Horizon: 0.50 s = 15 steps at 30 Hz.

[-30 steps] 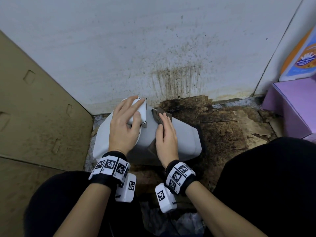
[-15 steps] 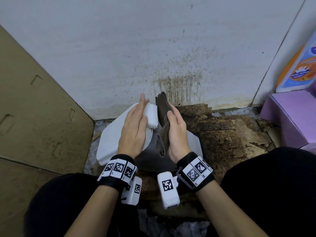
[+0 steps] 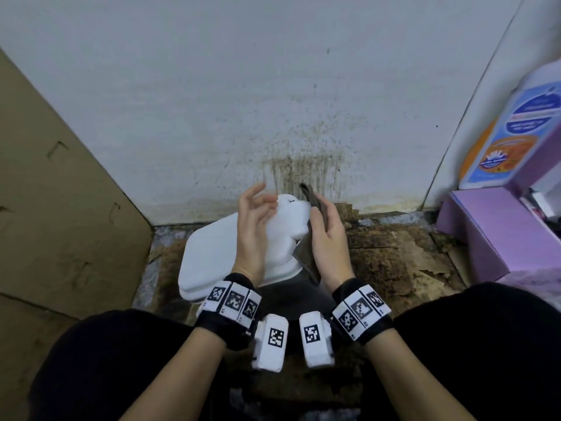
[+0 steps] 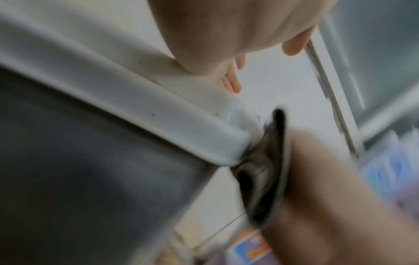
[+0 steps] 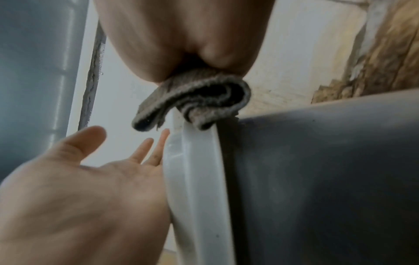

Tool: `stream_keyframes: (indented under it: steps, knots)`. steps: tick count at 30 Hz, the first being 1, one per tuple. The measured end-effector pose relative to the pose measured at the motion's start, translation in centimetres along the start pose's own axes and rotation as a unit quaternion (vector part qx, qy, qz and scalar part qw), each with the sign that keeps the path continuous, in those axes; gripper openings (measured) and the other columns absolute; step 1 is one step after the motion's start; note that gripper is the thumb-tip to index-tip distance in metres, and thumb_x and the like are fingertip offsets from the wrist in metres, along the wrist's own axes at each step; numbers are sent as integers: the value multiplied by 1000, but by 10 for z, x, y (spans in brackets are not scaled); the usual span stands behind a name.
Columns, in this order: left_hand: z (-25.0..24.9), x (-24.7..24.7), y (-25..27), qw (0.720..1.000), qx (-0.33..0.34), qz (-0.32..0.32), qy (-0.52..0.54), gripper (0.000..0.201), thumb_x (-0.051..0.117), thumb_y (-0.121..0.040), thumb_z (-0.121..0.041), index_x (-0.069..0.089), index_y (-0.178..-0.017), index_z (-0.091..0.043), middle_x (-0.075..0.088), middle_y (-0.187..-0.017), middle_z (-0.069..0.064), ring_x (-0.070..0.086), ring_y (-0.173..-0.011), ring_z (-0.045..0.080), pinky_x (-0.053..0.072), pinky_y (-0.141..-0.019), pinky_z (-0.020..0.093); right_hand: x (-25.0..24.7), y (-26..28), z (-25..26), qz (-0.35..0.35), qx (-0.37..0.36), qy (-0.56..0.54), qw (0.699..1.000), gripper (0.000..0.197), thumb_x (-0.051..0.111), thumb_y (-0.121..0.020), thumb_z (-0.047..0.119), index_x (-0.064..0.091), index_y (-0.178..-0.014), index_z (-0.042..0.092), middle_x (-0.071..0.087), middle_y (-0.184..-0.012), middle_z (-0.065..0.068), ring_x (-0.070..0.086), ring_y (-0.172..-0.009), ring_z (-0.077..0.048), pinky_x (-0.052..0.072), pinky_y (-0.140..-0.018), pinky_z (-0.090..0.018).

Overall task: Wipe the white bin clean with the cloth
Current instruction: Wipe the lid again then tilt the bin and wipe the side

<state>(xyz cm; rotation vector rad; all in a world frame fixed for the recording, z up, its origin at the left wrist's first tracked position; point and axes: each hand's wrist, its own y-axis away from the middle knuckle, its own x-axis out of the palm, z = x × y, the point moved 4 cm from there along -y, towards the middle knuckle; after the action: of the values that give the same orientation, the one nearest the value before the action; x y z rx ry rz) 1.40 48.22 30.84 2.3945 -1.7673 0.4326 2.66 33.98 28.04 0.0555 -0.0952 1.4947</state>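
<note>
The bin lies on the floor with its white lid [image 3: 212, 253] toward the wall and its grey body [image 3: 288, 299] toward me. My left hand [image 3: 252, 217] hovers over the lid with fingers spread and relaxed, holding nothing; the right wrist view shows its open palm [image 5: 90, 188] beside the lid rim [image 5: 197, 179]. My right hand [image 3: 328, 235] pinches the folded grey-brown cloth [image 3: 309, 196] against the lid's right edge. The cloth [image 5: 199, 100] curls out from under the hand onto the rim, next to the grey body [image 5: 317, 179]. The left wrist view is blurred.
A cardboard panel [image 3: 60, 223] leans at the left. The white wall [image 3: 303, 165] behind the bin is stained brown. Soaked cardboard [image 3: 394, 259] covers the floor. A purple box [image 3: 491, 235] and a labelled bottle [image 3: 510, 135] stand at the right. My knees flank the bin.
Both hands turned from lying flat on the bin to edge-on at the lid. The left hand came off the lid and spread its fingers. The right hand carried the cloth to the lid's right edge.
</note>
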Motion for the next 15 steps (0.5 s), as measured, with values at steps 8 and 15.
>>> stream_keyframes:
  steps: [8,15]
  knots:
    - [-8,-37,4,977,-10,-52,-209,27,49,-103,-13,64,-124,-21,65,-125,-6,60,-118,4,43,-99,23,-41,-13,-8,-14,-3,126,992,56,64,-91,50,49,-142,32,42,-144,0,50,-128,-15,41,-114,-42]
    - [12,-78,8,855,-45,-79,-510,40,58,-99,-34,53,-137,-25,38,-142,10,31,-138,31,29,-118,46,-80,-13,-10,-33,35,199,979,52,68,-92,43,46,-138,38,41,-128,-7,37,-128,-25,35,-98,-31]
